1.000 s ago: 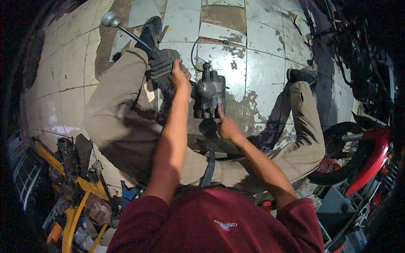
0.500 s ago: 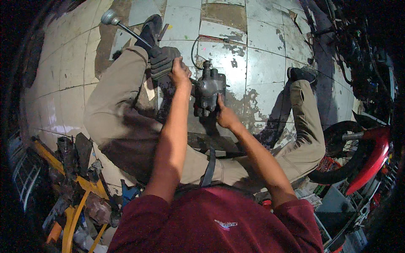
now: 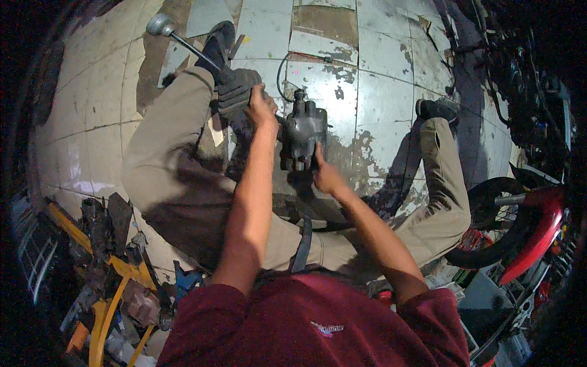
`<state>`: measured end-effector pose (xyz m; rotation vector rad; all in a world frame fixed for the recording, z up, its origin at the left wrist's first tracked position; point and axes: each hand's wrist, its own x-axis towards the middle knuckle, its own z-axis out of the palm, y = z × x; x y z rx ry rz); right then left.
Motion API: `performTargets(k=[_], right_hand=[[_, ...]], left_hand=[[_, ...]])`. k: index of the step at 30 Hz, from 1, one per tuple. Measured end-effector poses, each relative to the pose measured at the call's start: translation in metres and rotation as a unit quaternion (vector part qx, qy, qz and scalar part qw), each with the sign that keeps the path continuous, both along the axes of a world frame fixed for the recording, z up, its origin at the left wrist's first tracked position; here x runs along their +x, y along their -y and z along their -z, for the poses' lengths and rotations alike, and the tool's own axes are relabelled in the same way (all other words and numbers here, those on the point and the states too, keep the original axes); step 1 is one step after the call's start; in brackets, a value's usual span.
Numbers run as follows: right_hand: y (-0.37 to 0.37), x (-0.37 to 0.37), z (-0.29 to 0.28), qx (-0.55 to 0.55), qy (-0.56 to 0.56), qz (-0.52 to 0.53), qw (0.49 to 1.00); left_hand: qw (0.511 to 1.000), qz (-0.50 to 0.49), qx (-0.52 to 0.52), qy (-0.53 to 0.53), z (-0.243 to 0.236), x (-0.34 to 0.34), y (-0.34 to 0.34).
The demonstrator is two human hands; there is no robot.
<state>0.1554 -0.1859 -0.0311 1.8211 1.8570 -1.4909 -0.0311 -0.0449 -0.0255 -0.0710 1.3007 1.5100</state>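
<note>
A dark, blocky metal housing (image 3: 304,129) with rounded bosses lies in front of me, between my spread legs. From its left side a dark ribbed piece (image 3: 237,93) reaches out, and beyond that a thin metal rod (image 3: 194,51) ends in a round silvery knob (image 3: 159,25). My left hand (image 3: 263,111) is closed around the stretch between the ribbed piece and the housing. At the housing's near right corner is my right hand (image 3: 329,174), one digit pressed up along its side; the other fingers are curled and partly hidden. A thin dark cable (image 3: 281,76) loops by the housing's far end.
Worn tiles (image 3: 385,92) cover the floor. Yellow metal parts (image 3: 113,306) and other dark parts are heaped at the near left. A wheel (image 3: 483,226) and a curved red panel (image 3: 538,226) stand at the right. Dark machinery lines the far right edge.
The housing has turned slightly in my hands. My right hand has shifted a little with it, while the left hand, ribbed piece and rod look almost unmoved.
</note>
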Motion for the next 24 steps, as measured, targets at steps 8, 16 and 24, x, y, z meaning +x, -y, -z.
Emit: performTargets(k=[8, 16, 24], right_hand=[[0.019, 0.0, -0.001, -0.028, 0.001, 0.009, 1.0], [0.028, 0.007, 0.005, 0.016, 0.013, -0.033, 0.999], [0.017, 0.002, -0.004, -0.011, 0.011, -0.001, 1.0]], left_hand=[[1.0, -0.018, -0.014, -0.004, -0.01, 0.002, 0.0], [0.998, -0.042, -0.05, -0.008, -0.016, 0.005, -0.003], [0.999, -0.011, -0.021, -0.029, -0.012, 0.004, -0.002]])
